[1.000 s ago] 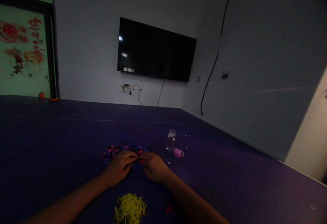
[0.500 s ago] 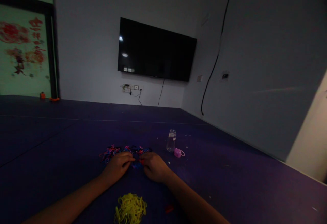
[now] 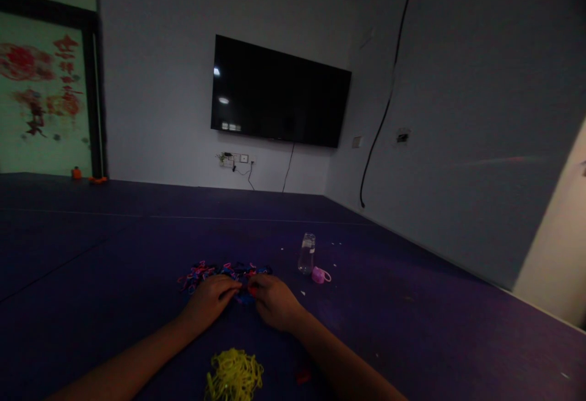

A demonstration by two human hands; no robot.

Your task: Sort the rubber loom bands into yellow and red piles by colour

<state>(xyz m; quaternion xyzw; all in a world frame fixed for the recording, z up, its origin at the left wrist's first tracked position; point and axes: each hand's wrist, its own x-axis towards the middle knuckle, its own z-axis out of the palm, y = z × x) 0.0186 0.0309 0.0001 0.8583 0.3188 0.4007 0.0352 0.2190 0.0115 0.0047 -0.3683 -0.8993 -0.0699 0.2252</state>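
A loose pile of small coloured rubber bands (image 3: 199, 271), in pink, red, blue and dark shades, lies on the purple floor in front of me. My left hand (image 3: 213, 296) is at its near edge, thumb and fingers pinched; whatever is between the tips is too small to make out. Facing it from the right, my right hand (image 3: 273, 301) has its fingers closed at a small red band (image 3: 252, 290), partly hidden by the fingertips. Nearer to me, between my forearms, sits a heap of yellow rubber bands (image 3: 234, 375). A small red piece (image 3: 303, 376) rests to its right.
A clear bottle (image 3: 306, 254) stands beyond my right hand, with a pink looped cap (image 3: 319, 275) beside it. White scraps dot the purple floor (image 3: 412, 321). A television (image 3: 279, 93) hangs on the far wall, and a black cable (image 3: 382, 121) runs down the right wall.
My right hand has shifted slightly left, bringing its fingertips closer to my left hand's. The piles, bottle and cap have stayed in place.
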